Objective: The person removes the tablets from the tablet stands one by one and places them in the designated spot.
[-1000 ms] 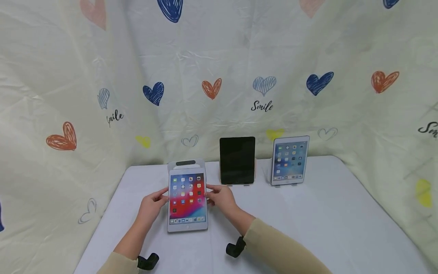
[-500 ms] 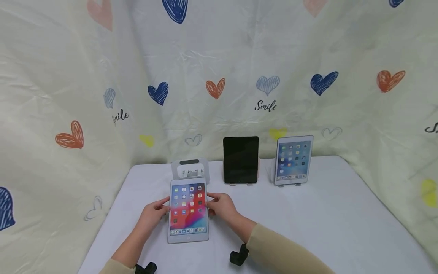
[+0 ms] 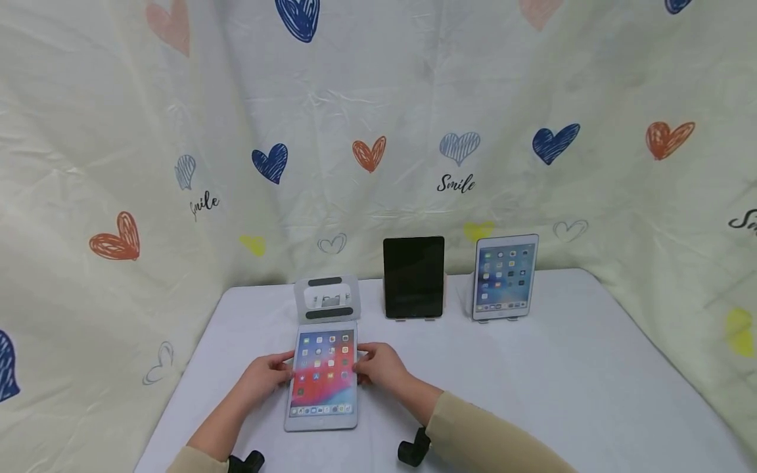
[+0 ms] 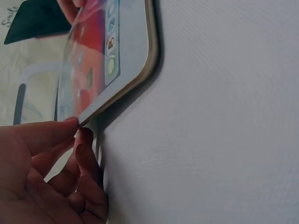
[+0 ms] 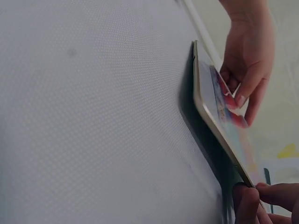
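A white tablet (image 3: pixel 322 378) with a lit red and blue home screen is held between both hands at the front left of the table. My left hand (image 3: pixel 263 380) pinches its left edge between thumb and fingers, as the left wrist view shows at close range. On the opposite edge my right hand (image 3: pixel 380 368) has the same kind of pinch. The tablet's near end lies close over the white cloth, and its far end tilts up slightly. Just behind it stands a light grey tablet stand (image 3: pixel 327 299), its dark pads and cutout showing.
A tablet with a black screen (image 3: pixel 413 278) leans on a stand at the back middle. Right of it, another white tablet (image 3: pixel 505 276) with a lit screen stands upright on its holder. The white table (image 3: pixel 532 387) meets a curtain (image 3: pixel 402 105) printed with hearts.
Both hands have drawn the lit tablet toward the person, away from the grey stand. More of the stand shows now, including its lower dark pad.
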Tool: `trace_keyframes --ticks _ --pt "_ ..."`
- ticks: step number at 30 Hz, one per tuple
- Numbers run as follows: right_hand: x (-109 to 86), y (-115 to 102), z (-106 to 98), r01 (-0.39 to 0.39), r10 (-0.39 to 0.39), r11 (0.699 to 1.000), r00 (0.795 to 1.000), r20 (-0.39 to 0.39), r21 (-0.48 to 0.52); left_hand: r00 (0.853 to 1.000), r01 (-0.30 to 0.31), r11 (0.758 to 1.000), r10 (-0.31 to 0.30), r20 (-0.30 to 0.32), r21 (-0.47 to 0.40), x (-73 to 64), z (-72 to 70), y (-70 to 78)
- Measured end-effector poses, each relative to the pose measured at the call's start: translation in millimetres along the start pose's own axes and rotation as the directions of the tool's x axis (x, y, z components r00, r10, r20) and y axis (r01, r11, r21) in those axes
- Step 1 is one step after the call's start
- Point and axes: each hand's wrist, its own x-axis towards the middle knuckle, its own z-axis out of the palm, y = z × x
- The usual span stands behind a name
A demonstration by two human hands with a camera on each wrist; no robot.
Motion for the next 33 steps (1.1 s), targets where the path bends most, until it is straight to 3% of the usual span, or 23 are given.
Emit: trace_keyframes --ticks 5,9,20,28,33 --pt "-0.5 0.6 2.1 -0.02 0.02 1.0 1.0 0.007 0.0 0.999 0.001 0.995 -0.005 0.038 0.103 2.9 1.2 -0.7" --pt "-0.6 0.4 2.2 -0.03 0.03 1.0 1.0 0.007 -0.01 0.999 -0.008 0.99 0.001 0.048 0.139 5.7 2.2 -1.1" --pt "1.2 -0.8 -0.4 -0.066 0.069 0.995 0.997 0.03 -0.077 0.995 -0.01 0.989 -0.004 0.095 0.148 7.7 -1.2 -1.9" --pt "3.8 0.4 1.5 -0.082 0.083 0.986 0.997 0.003 -0.143 0.991 -0.042 0.989 0.023 0.128 0.143 7.3 -6.7 -1.5" --pt "0.2 -0.9 2.9 -0.093 0.093 0.977 0.996 -0.01 -0.189 0.991 -0.03 0.99 0.011 0.133 0.138 5.1 -7.7 -1.1"
